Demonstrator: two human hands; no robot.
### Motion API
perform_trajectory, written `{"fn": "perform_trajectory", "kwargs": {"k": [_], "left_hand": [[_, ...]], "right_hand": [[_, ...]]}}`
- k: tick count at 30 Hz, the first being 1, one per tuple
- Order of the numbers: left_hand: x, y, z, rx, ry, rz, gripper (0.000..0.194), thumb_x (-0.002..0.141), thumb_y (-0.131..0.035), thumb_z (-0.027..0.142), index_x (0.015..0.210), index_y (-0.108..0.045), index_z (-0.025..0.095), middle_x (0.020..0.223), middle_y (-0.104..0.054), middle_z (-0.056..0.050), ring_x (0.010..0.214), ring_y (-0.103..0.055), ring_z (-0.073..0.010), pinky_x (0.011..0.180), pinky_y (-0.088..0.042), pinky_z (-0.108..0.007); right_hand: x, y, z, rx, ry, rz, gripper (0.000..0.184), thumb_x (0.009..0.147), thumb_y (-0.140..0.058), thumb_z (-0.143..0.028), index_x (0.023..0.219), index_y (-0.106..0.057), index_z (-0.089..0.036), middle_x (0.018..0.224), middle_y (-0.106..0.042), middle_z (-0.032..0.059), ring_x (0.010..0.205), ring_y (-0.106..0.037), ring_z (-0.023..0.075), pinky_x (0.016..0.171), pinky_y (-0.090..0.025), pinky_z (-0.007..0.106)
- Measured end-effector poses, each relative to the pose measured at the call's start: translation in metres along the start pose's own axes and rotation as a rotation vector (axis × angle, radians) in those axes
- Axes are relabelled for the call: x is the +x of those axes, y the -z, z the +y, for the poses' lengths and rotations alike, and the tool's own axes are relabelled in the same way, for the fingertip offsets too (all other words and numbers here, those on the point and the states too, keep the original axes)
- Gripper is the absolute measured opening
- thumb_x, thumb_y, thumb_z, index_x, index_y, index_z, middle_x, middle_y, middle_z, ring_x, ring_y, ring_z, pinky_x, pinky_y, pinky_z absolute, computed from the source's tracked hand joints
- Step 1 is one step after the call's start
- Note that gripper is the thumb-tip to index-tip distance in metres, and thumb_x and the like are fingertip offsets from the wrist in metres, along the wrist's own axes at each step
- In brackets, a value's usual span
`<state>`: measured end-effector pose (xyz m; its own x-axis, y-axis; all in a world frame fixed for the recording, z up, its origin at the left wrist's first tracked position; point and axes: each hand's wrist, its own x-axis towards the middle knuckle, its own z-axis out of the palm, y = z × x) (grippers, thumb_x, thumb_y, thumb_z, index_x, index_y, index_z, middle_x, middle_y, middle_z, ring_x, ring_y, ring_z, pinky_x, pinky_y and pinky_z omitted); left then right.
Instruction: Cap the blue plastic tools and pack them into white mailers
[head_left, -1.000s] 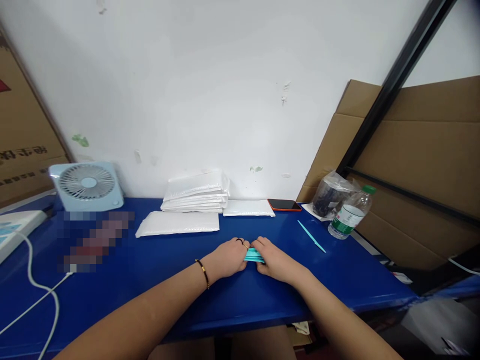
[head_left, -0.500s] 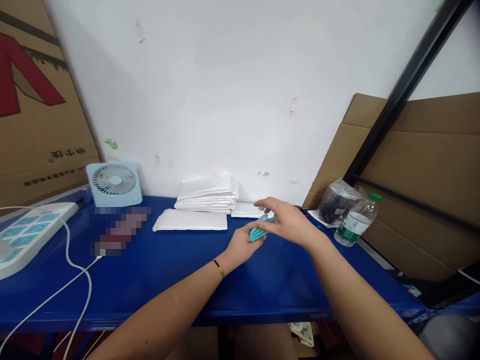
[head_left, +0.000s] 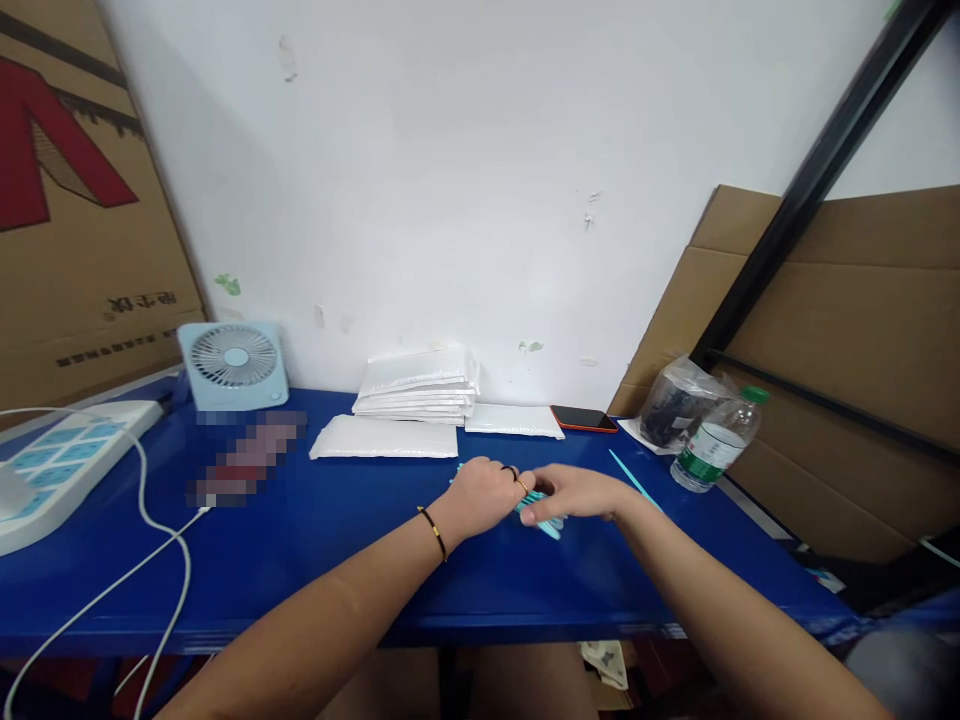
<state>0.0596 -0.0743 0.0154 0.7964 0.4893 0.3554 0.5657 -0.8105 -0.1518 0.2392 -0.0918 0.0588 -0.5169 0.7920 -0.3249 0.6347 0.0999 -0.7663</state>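
Reached both forearms over the near edge of the blue table [head_left: 480,592]. Had the left hand [head_left: 484,497] closed around a bundle of slim teal sticks [head_left: 551,531], low at the middle of the tabletop, with ends poking out to the right. Had the right hand [head_left: 576,490] half curled about those ends, thumb in front; could not tell a firm pinch there from a loose touch, nor count the sticks. Judged a slip likeliest at the right-hand ends: uneven, a little fanned, apt to scatter under a sideways push or an early easing of the left grip. Suspected, too, a dropped stick's easy skid on the glossy surface. Saw bare blue between the hands and the near edge, probably enough for a short slide, not for a hard flick. Found less room on the right, with a loose teal stick [head_left: 634,478] slanting just beside the right wrist, in the path of any outward sweep. Noted a tighter border farther back: a white packet [head_left: 384,440] at the left, a bottle [head_left: 711,450] at the right, then a stack of packets [head_left: 416,385], a flat packet [head_left: 514,421] and a phone [head_left: 583,418] before the wall [head_left: 450,200].
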Motion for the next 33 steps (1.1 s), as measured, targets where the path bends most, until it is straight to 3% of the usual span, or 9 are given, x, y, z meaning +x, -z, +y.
{"fn": "perform_trajectory", "kwargs": {"k": [2,4,11,13,17,20,24,27,33], "left_hand": [[0.002,0.007,0.004,0.071,-0.080,0.027,0.018,0.089,-0.036,0.016,0.086,-0.053,0.017,0.074,-0.064,-0.009,0.071,-0.060,-0.0206,0.063,-0.041,-0.031],[0.004,0.012,0.006,0.093,-0.098,0.011,0.016,0.088,-0.038,0.016,0.085,-0.054,0.016,0.073,-0.064,-0.009,0.069,-0.060,-0.0205,0.060,-0.040,-0.030],[-0.001,0.024,-0.011,-0.001,0.203,-0.233,0.018,0.069,-0.061,0.033,0.076,-0.059,0.017,0.069,-0.065,-0.009,0.062,-0.062,-0.0260,0.052,-0.042,-0.031],[-0.003,0.025,-0.012,0.017,0.144,-0.192,0.012,0.075,-0.057,0.028,0.077,-0.060,0.016,0.069,-0.065,-0.009,0.062,-0.062,-0.0247,0.053,-0.041,-0.030],[-0.006,0.024,-0.004,0.096,-0.106,-0.039,0.016,0.084,-0.045,0.015,0.076,-0.058,0.015,0.067,-0.064,-0.008,0.062,-0.059,-0.0209,0.055,-0.037,-0.030],[-0.009,0.024,-0.002,0.104,-0.268,0.021,0.023,0.088,-0.039,0.015,0.073,-0.056,0.017,0.064,-0.062,-0.006,0.063,-0.056,-0.0184,0.058,-0.035,-0.030],[-0.015,0.021,-0.022,0.051,-0.065,0.095,0.020,0.085,-0.047,0.022,0.103,-0.055,0.020,0.093,-0.063,-0.007,0.087,-0.056,-0.0191,0.076,-0.039,-0.032],[-0.024,0.009,-0.053,0.061,0.313,0.082,0.066,0.072,-0.063,0.028,0.131,-0.035,0.017,0.124,-0.050,-0.014,0.114,-0.044,-0.0267,0.093,-0.033,-0.037],[-0.036,-0.014,-0.094,0.038,0.508,-0.183,0.026,0.078,-0.045,0.007,0.099,-0.059,0.013,0.087,-0.066,-0.014,0.083,-0.062,-0.0253,0.072,-0.045,-0.035]], "right_hand": [[0.005,-0.012,0.011,0.212,-0.079,-0.216,0.036,0.063,-0.070,-0.044,0.083,-0.060,-0.015,0.078,-0.066,0.0041,0.066,-0.062,0.0145,0.055,-0.047,0.023],[0.010,-0.025,0.017,0.229,-0.097,-0.207,0.029,0.067,-0.065,-0.041,0.077,-0.058,-0.014,0.072,-0.064,0.0037,0.057,-0.060,0.0128,0.049,-0.044,0.021],[0.007,-0.033,-0.001,-0.785,-0.005,0.529,0.012,0.069,-0.061,-0.021,0.081,-0.060,-0.018,0.075,-0.065,0.0088,0.073,-0.061,0.0249,0.061,-0.040,0.030],[0.007,-0.030,-0.005,-0.661,-0.004,0.413,0.017,0.067,-0.066,-0.029,0.079,-0.060,-0.019,0.073,-0.065,0.0070,0.071,-0.060,0.0244,0.060,-0.041,0.030],[0.011,-0.037,-0.002,0.156,-0.025,-0.182,0.027,0.061,-0.071,-0.037,0.071,-0.058,-0.015,0.071,-0.064,0.0034,0.067,-0.061,0.0177,0.059,-0.045,0.026],[0.016,-0.054,0.004,0.643,-0.130,-0.407,0.029,0.060,-0.072,-0.033,0.069,-0.052,-0.015,0.056,-0.059,-0.0016,0.051,-0.056,0.0117,0.051,-0.047,0.025],[0.017,-0.065,0.015,0.807,-0.122,-0.255,0.030,0.066,-0.070,-0.032,0.067,-0.044,-0.017,0.043,-0.048,-0.0070,0.035,-0.043,0.0072,0.038,-0.042,0.021],[0.014,-0.058,0.026,0.751,-0.122,-0.127,0.029,0.069,-0.068,-0.031,0.066,-0.044,-0.017,0.043,-0.050,-0.0058,0.034,-0.042,0.0068,0.036,-0.040,0.020],[0.002,-0.040,0.030,0.738,-0.059,-0.075,0.032,0.069,-0.069,-0.032,0.062,-0.041,-0.017,0.043,-0.049,-0.0057,0.035,-0.043,0.0067,0.037,-0.039,0.020]]}}
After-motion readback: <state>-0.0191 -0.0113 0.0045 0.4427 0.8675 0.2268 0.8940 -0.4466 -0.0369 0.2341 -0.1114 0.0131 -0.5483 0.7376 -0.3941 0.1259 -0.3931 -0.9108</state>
